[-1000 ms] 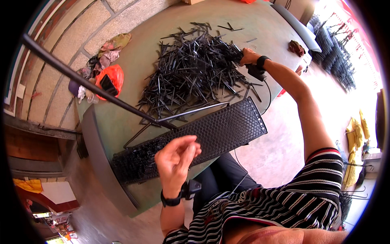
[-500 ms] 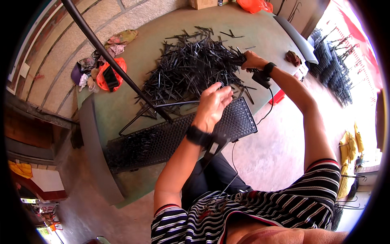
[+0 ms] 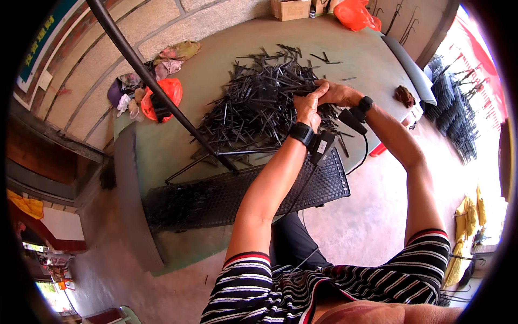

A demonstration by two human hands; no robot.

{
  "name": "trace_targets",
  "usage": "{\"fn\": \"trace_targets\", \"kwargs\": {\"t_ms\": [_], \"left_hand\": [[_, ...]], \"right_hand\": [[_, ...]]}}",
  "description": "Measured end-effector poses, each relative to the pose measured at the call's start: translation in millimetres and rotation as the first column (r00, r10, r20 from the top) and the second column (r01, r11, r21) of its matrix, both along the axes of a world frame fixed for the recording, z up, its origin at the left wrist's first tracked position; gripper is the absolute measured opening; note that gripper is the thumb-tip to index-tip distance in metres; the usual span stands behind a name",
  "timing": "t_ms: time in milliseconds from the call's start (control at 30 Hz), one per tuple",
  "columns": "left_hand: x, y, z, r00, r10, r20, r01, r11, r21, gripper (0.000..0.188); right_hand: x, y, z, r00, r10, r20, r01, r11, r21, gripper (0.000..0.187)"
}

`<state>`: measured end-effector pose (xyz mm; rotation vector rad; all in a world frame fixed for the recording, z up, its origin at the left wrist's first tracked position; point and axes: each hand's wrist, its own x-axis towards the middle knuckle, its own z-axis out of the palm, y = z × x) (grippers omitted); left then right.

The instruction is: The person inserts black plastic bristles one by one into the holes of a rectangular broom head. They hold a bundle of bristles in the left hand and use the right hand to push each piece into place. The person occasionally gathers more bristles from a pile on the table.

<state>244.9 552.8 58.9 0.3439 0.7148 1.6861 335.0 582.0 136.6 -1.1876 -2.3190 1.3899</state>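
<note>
Strips (image 3: 253,110) heaped on table (image 3: 226,47) beyond panel (image 3: 330,177), prob. for easy reach, w/ L hand (image 3: 308,109) & R hand (image 3: 341,94) meeting at their R edge, can't tell how curled or what's held.

A wall (image 3: 108,62) of pale blocks with grey joints runs along the upper left, a green sign (image 3: 43,33) toward its outer edge. Beside it stands a broad desk (image 3: 229,47) with a dull green top and a curved grey edge. The smooth floor (image 3: 361,229) looks pinkish, darker toward the lower left. Daylight glares in at the right, bleaching the floor there
</note>
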Motion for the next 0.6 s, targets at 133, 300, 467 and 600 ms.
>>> {"fn": "trace_targets", "kwargs": {"t_ms": [133,300,467,600], "left_hand": [[-7.3,8.0,-17.8,0.993,0.120,0.015,-0.117,0.985,-0.127,0.028],[-37.0,17.3,-33.9,0.968,0.089,0.234,-0.057,0.989,-0.137,0.016],[-56.9,9.5,-19.1,0.932,0.082,0.352,-0.041,0.992,-0.121,0.009],[-76.3,11.5,-16.0,0.923,0.122,0.366,-0.090,0.991,-0.104,0.011]], "right_hand": [[-11.4,23.3,-31.2,0.959,0.241,-0.148,-0.261,0.956,-0.137,0.036],[-25.0,22.2,-24.8,0.927,0.370,0.065,-0.376,0.920,0.116,0.057],[-15.3,13.9,-39.2,0.986,0.153,0.066,-0.165,0.845,0.508,0.074],[-3.3,1.1,-43.3,0.983,0.180,-0.037,-0.161,0.938,0.307,0.068]]}}
